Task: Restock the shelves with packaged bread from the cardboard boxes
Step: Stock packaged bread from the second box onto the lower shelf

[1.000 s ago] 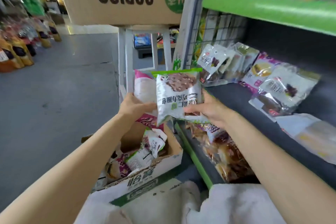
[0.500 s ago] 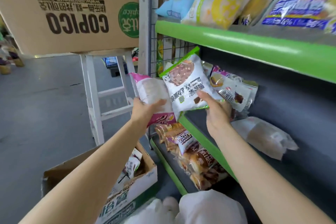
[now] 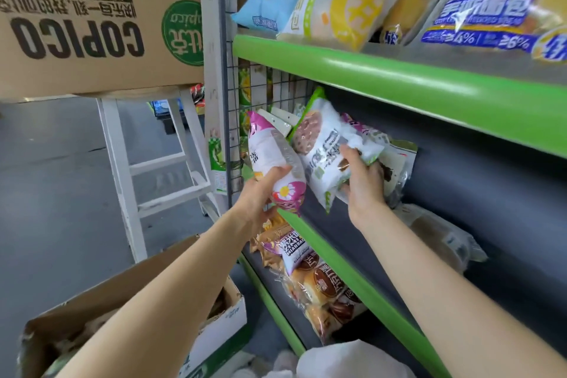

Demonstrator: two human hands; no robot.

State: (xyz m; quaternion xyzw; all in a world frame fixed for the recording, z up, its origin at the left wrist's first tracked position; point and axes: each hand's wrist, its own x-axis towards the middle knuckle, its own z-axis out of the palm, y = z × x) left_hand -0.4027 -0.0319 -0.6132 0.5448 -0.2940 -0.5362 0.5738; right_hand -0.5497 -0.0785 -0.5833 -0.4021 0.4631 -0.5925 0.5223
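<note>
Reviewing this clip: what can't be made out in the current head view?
- Open box contents: hidden by the left forearm, blurred.
- Packets behind the green-trimmed pack in the right hand: mostly covered.
- Pink pack in the left hand: label blurred.
- Top-shelf bags: cut off by the frame edge.

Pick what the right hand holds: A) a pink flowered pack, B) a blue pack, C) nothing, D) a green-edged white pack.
D: the right hand grips the green-edged white pack at the middle shelf, while the left hand holds the pink pack.
</note>
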